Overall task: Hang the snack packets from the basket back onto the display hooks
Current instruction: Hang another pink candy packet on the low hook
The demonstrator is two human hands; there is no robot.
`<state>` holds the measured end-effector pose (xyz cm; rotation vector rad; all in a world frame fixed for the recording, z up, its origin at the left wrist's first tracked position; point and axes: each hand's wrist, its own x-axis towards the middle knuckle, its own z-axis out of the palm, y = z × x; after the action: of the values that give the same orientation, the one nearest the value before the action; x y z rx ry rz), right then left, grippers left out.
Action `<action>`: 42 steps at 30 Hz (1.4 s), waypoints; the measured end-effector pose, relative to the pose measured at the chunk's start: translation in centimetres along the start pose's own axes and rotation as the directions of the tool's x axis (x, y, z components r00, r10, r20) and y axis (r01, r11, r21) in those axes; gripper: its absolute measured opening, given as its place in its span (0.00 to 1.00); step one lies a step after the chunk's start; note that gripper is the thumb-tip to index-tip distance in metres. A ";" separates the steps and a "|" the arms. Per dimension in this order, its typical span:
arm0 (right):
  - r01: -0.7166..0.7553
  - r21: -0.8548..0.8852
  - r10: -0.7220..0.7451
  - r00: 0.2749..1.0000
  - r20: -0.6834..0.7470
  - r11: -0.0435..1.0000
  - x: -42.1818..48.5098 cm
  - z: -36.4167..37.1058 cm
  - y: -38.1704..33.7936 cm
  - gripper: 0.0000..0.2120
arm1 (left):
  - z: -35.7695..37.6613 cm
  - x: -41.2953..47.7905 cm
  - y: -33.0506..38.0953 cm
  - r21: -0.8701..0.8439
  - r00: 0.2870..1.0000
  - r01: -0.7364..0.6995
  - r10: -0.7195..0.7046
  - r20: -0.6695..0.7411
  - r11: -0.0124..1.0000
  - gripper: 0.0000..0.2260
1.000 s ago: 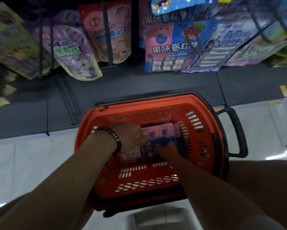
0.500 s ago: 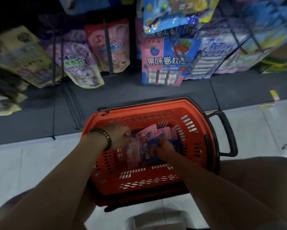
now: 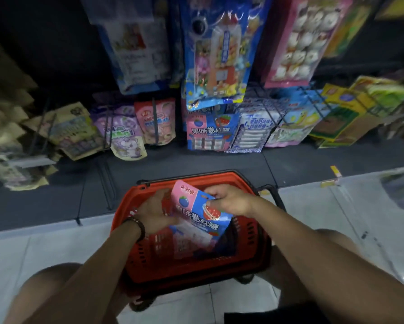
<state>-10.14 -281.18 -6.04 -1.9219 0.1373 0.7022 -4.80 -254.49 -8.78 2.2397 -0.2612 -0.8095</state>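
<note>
Pink-and-blue snack packet raised, tilted, over a red basket.
Glossy, with blueberry and strawberry pictures and white lettering, it stands nearly upright. The basket stands on the floor below black wire hooks, one holding a matching packet.

Dim light falls on a pale, glossy tiled floor that meets a dark grey base ledge below a black back wall, a yellow tag at the ledge's edge.

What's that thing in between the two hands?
A pink-and-blue snack packet, seen in the head view. The right hand pinches its top edge, and the left hand holds its left side, above the red basket.
</note>
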 end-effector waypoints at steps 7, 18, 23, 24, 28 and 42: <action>0.208 -0.038 -0.206 0.978 0.043 0.977 -6.5 -4.2 -9.0 0.09 | -2.0 -6.7 4.2 -0.404 0.978 -0.210 0.188 -0.094 0.890 0.11; 0.366 0.409 -0.221 0.906 -0.360 0.836 -11.9 -0.9 -8.9 0.11 | -3.7 -12.5 10.7 -0.661 0.932 -0.288 0.044 -0.361 0.693 0.09; 0.447 0.394 -0.240 0.848 -0.473 0.803 -12.0 1.1 -8.7 0.08 | -3.6 -13.2 11.5 -0.630 0.917 -0.288 0.017 -0.400 0.721 0.10; 0.454 0.389 -0.235 0.838 -0.493 0.802 -12.0 1.3 -8.8 0.08 | -3.3 -13.4 11.6 -0.604 0.893 -0.287 -0.020 -0.449 0.743 0.14; 0.488 0.355 -0.203 0.771 -0.603 0.797 -12.0 2.6 -9.5 0.04 | -0.5 -14.0 11.4 -0.299 0.722 -0.240 -0.036 -0.691 0.924 0.28; 0.441 -0.054 -0.400 0.747 -0.531 0.896 -12.2 4.3 -10.4 0.17 | -1.2 -13.8 13.1 -0.649 0.891 -0.378 0.069 -0.449 0.661 0.10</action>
<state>-17.83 -275.32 7.43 -1.9347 0.0630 -0.1558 -14.15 -257.59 7.54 1.5021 -0.0093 -0.2264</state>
